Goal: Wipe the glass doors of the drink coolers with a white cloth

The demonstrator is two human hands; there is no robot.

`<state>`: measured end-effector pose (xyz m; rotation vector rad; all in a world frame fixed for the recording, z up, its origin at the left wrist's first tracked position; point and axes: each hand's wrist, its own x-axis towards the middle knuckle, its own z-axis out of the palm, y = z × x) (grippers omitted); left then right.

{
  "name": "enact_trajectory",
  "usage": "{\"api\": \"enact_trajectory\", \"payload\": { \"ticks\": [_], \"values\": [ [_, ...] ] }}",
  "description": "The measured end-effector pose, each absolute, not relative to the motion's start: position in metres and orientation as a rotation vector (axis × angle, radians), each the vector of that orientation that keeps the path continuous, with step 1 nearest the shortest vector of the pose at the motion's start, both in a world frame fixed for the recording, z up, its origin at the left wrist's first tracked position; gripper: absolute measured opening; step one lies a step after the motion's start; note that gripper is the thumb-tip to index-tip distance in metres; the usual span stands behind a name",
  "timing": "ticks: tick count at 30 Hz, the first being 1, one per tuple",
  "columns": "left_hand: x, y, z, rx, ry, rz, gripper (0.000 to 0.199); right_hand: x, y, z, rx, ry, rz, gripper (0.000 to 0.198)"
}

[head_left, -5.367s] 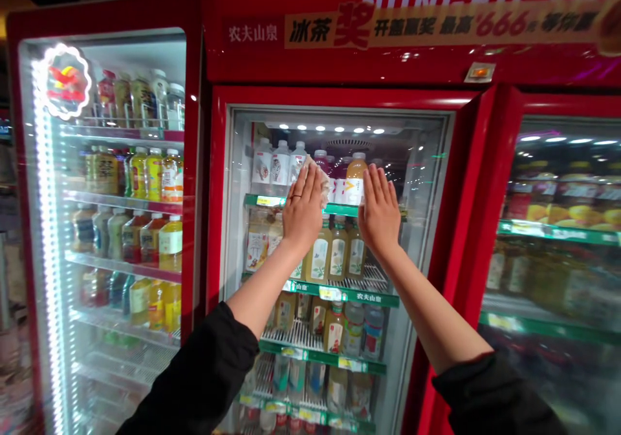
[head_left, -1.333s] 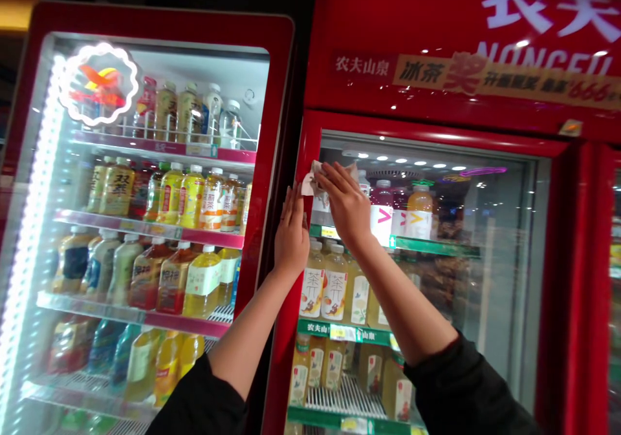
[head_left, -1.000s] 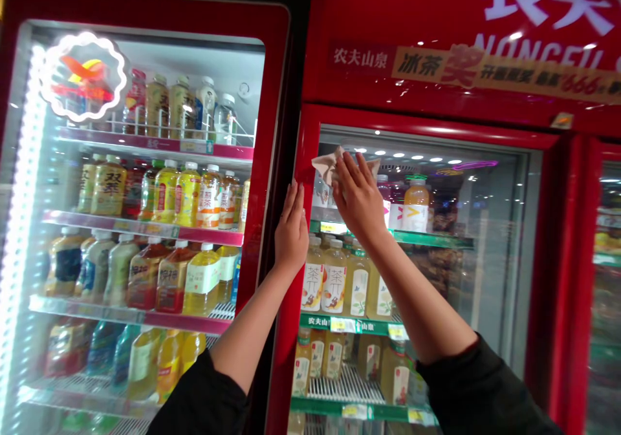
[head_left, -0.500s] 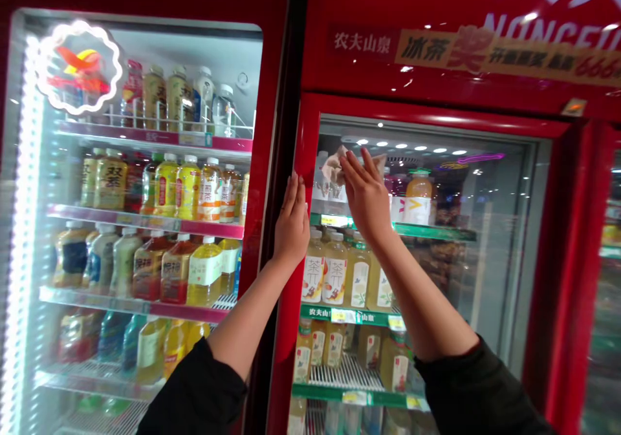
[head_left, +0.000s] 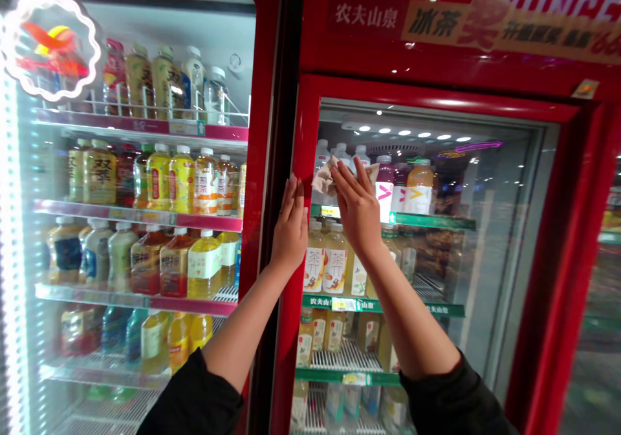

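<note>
My left hand (head_left: pixel 290 231) rests against the red frame (head_left: pixel 301 131) of the right-hand drinks fridge, its fingers stretched upward. With my right hand (head_left: pixel 358 210) I press a crumpled, pale cloth (head_left: pixel 323 179) to the glass door (head_left: pixel 460 254), near its upper left part. The fingers lie over the cloth and cover much of it. Behind the glass, close to this hand, stand bottles with white labels (head_left: pixel 334 260) and an orange-coloured bottle (head_left: pixel 420 188).
On the left is another lit fridge with a red frame (head_left: pixel 264 99) and several shelves of bottles. A round light-edged sign (head_left: pixel 51 47) shows at its top left. Above the right-hand door runs a printed banner strip (head_left: pixel 436 24). Another red-framed unit begins at the far right.
My right hand and the cloth have shifted a little down and left over the glass. My left hand stays on the frame, while the whole view has tilted slightly.
</note>
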<state>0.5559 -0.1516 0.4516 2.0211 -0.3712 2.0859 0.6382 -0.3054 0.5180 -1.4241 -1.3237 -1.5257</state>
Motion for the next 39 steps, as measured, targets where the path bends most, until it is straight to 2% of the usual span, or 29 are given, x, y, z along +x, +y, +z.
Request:
{"api": "enact_trajectory", "payload": {
  "ticks": [6,11,18,25,29,34,39],
  "values": [
    [0.558,-0.150,0.451,1.996,-0.356,2.107,0.068,0.624,-0.293,0.502,-1.462,-1.483,-1.463,0.071],
    [0.554,-0.152,0.450,2.010,-0.373,2.036,0.074,0.639,-0.317,0.496,-1.498,-1.548,-1.487,0.075],
    [0.559,-0.151,0.449,1.988,-0.365,2.092,0.075,0.622,-0.284,0.517,-1.436,-1.347,-1.508,0.066],
    [0.554,-0.152,0.450,2.005,-0.384,2.067,0.074,0.637,-0.317,0.481,-1.458,-1.577,-1.482,0.072],
    [0.553,-0.153,0.451,2.016,-0.407,2.065,0.075,0.650,-0.336,0.486,-1.446,-1.456,-1.507,0.068],
    [0.554,-0.153,0.452,2.010,-0.419,2.059,0.069,0.630,-0.302,0.496,-1.460,-1.326,-1.466,0.069],
    [0.554,-0.152,0.452,2.013,-0.394,2.075,0.069,0.621,-0.294,0.469,-1.462,-1.463,-1.483,0.068]
  ]
}}
